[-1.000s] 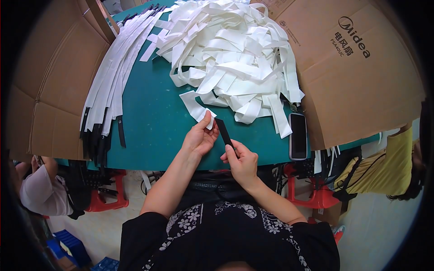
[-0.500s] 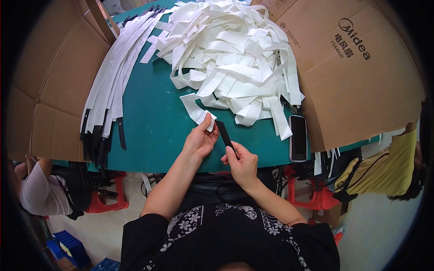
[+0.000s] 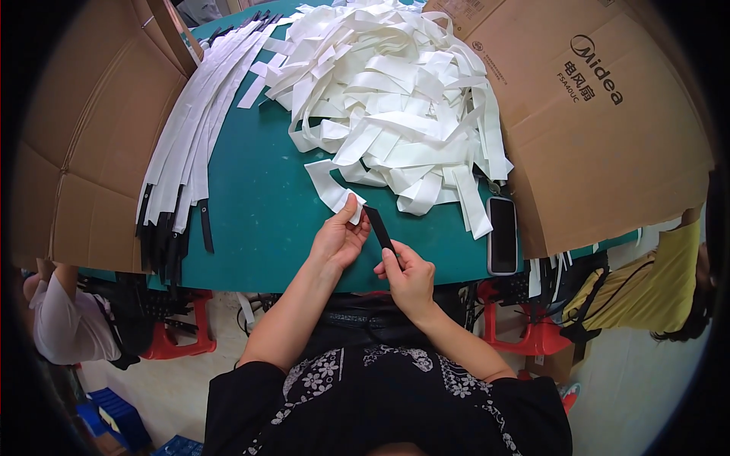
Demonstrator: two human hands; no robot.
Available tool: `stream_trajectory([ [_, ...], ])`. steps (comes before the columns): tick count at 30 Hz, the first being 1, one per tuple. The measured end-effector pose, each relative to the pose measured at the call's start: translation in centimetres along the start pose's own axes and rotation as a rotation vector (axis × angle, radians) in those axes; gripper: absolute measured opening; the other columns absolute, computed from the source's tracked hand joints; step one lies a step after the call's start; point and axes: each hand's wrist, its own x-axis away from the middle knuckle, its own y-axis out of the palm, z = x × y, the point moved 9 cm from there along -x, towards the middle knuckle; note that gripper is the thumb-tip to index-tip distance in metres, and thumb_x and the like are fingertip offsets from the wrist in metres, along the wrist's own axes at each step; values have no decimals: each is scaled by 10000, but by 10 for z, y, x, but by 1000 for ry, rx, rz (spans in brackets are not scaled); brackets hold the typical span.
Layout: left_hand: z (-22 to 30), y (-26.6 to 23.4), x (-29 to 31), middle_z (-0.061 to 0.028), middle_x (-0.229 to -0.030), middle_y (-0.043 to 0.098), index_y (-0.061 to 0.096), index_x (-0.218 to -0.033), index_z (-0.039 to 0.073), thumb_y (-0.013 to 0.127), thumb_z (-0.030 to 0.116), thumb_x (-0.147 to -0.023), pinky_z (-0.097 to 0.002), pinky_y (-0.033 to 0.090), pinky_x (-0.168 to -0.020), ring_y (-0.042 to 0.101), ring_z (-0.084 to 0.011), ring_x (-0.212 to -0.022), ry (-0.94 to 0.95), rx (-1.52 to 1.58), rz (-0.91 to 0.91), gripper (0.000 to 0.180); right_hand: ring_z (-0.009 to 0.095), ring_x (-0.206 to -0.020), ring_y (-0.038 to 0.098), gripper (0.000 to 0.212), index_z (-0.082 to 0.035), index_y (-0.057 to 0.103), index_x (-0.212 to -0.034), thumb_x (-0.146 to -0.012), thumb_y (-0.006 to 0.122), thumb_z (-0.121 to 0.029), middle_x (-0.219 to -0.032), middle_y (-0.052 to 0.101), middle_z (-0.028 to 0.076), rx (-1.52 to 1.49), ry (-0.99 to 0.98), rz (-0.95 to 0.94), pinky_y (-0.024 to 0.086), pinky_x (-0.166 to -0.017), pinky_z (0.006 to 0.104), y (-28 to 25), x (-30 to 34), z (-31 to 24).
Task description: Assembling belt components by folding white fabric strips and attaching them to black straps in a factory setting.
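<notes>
Near the front edge of the green table, my left hand (image 3: 341,237) pinches the end of a white fabric strip (image 3: 325,185) between thumb and fingers. My right hand (image 3: 408,280) grips a flat black strip (image 3: 378,229), its far end close against the white one at my left fingertips. Whether that black end sits inside the white strip is hidden. Beyond my hands lies a big tangled heap of white strips (image 3: 388,99). At the left, long white sleeves with black strips showing at their ends (image 3: 179,152) lie side by side.
Brown cardboard stands at the left (image 3: 99,144) and right (image 3: 601,152) of the green table (image 3: 247,182). A phone (image 3: 502,235) lies by the right cardboard. People sit on both sides, one in a yellow top (image 3: 646,281), near red stools (image 3: 182,330).
Almost nothing differs. The whole view has shifted slightly, and both hands keep their grip on the strips.
</notes>
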Motion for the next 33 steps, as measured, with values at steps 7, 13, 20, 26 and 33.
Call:
stream_trajectory([
  [7, 0, 0, -2, -7, -773, 577, 551, -857, 89, 639, 223, -787, -247, 454, -626, 543, -116, -704, 29, -26, -30, 175, 74, -527, 570, 222, 40, 578, -1000, -842, 529, -108, -611, 615, 56, 27, 6, -4, 450, -495, 198, 0, -1, 0],
  [13, 15, 9, 5, -28, -845, 602, 556, -901, 56, 624, 197, -801, -306, 460, -699, 573, -142, -781, 218, -219, -90, 186, 54, -475, 527, 225, 28, 584, -1001, -843, 528, -122, -591, 603, 39, 10, 105, -91, 412, -442, 184, 2, -4, 6],
  [20, 2, 8, 13, -80, -863, 607, 560, -917, 18, 589, 199, -825, -323, 492, -722, 600, -187, -776, 69, -498, -132, 205, 46, -456, 503, 216, 20, 589, -973, -850, 521, -144, -602, 601, 30, -39, 168, -172, 386, -419, 178, 7, -2, 12],
  [26, -23, -11, 23, -68, -843, 619, 600, -888, 15, 628, 192, -795, -281, 475, -707, 589, -154, -762, -80, -668, -140, 202, 65, -516, 545, 218, 24, 588, -910, -860, 504, -171, -646, 610, 45, -232, 342, -320, 424, -473, 198, 24, 1, 42],
  [33, -2, -11, 27, -60, -859, 633, 614, -893, 13, 650, 201, -776, -288, 464, -736, 590, -134, -776, -17, -686, -100, 225, 67, -491, 510, 223, -6, 548, -907, -885, 466, -212, -676, 592, 38, -68, 289, -437, 397, -458, 192, 11, 37, 54],
])
